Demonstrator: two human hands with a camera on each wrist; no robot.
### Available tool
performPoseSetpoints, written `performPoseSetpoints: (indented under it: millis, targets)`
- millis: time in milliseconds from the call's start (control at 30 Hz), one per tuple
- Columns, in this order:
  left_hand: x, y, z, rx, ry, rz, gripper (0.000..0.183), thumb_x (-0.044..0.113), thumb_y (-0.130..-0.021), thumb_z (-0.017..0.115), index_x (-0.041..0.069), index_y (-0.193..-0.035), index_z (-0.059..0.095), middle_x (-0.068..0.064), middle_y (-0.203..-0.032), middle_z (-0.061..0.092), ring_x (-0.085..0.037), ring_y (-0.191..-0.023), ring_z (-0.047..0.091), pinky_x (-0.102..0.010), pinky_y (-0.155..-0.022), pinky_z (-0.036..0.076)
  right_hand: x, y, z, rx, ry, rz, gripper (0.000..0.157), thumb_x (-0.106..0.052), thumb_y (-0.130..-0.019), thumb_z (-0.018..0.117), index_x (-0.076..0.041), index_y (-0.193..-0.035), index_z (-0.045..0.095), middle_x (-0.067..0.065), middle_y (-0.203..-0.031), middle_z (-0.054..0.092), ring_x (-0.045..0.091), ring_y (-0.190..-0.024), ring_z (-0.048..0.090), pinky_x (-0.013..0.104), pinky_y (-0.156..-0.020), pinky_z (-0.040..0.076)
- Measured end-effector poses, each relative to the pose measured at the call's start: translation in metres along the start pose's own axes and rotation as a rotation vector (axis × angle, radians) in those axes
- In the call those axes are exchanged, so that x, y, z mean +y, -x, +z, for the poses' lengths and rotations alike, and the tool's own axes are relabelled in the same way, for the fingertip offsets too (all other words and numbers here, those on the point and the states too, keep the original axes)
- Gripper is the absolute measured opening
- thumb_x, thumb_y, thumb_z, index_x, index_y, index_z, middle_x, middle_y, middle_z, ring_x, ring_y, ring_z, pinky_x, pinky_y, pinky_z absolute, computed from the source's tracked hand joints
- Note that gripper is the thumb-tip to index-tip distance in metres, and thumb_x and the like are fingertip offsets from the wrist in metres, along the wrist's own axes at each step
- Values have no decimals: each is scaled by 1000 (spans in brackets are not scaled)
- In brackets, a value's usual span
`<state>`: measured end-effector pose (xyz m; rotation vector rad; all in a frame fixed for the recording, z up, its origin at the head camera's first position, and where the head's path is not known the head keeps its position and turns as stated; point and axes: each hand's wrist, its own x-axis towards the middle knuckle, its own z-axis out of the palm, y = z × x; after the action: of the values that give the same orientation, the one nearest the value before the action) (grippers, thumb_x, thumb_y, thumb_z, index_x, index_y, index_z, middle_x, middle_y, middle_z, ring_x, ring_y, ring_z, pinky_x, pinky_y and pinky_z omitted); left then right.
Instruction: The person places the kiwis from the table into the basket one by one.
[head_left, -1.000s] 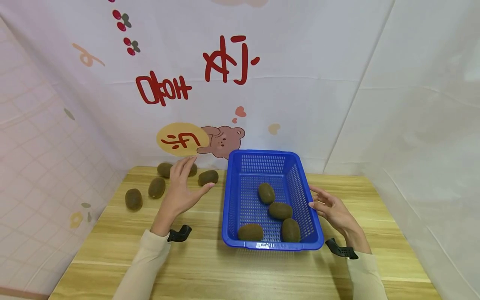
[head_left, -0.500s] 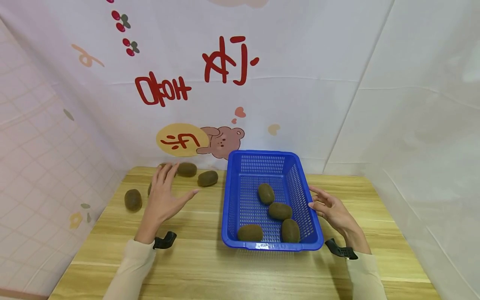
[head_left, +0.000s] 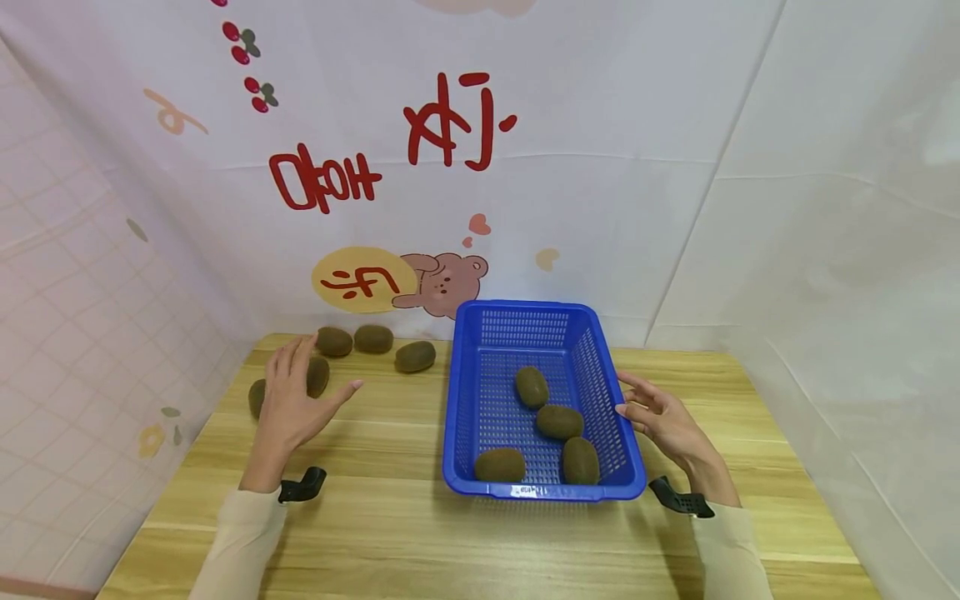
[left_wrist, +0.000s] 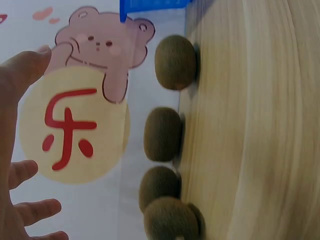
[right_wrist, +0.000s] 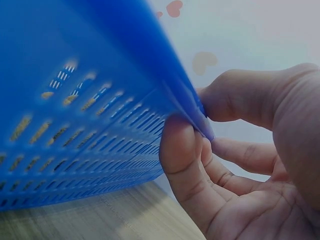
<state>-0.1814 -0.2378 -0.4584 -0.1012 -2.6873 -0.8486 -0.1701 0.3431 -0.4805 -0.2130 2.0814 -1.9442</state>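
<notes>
My left hand (head_left: 291, 407) hovers over the left of the table, thumb spread wide from its fingers, holding nothing. Just beyond and beneath it lie two brown kiwis, one (head_left: 318, 377) beside its fingers and another (head_left: 256, 397) partly hidden behind the hand. Farther back sit three more, a left kiwi (head_left: 334, 342), a middle kiwi (head_left: 373, 339) and a right kiwi (head_left: 416, 357). At the right, my right hand (head_left: 675, 429) pinches the side rim of a blue plastic basket (head_left: 453, 400); the right wrist view shows thumb and fingers (right_wrist: 182, 145) on either side of that rim.
Several kiwis rest in the basket, among them one near its middle (head_left: 532, 387) and one at its front left corner (head_left: 500, 465). The wooden table (head_left: 420, 542) meets a white printed cloth (head_left: 585, 208) at the back, with cloth along both sides.
My left hand has moved left and a little nearer, away from the back kiwis and over the leftmost ones. My right hand and the basket have stayed in place.
</notes>
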Motion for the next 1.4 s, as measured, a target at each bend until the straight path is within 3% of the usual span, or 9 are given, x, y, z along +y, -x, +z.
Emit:
performPoseSetpoints:
  millis: [200,667,1000,1167,1400]
  targets:
    - [-17,2,-6,26,0,-20,104,56,-83,79,11,-161,28,-27,-163,26,-53,-149,16,-78,-110,23,-1,-2,2,10,3,5,71,-11,-100,66,-5,-161,29,4,-112,60,10,-98,69,27,-89,60]
    - [-55,10,-14,-15,75,-141,104,52,-89,75,14,-166,15,-29,-166,17,-55,-151,8,-81,-105,24,-1,-2,1,7,19,1,71,-11,-101,66,-4,-161,29,3,-111,61,10,-98,69,27,-89,60]
    - [-84,17,-14,-50,133,-220,103,41,-92,75,12,-166,10,-36,-165,12,-64,-147,10,-84,-104,22,0,-1,0,0,2,-7,71,-10,-101,65,-3,-161,28,4,-112,62,12,-100,70,28,-90,61]
    - [-94,21,-13,-55,138,-246,99,34,-93,74,7,-165,12,-40,-160,18,-65,-143,21,-81,-105,27,1,-1,0,5,8,-7,70,-10,-101,65,-4,-161,28,4,-112,63,11,-100,71,28,-90,61]
    - [-100,28,-10,-15,140,-300,79,25,-95,71,-2,-158,31,-39,-146,40,-56,-126,45,-68,-93,45,0,0,0,-1,5,-9,70,-9,-102,63,-3,-161,27,4,-113,63,11,-100,70,28,-90,60]
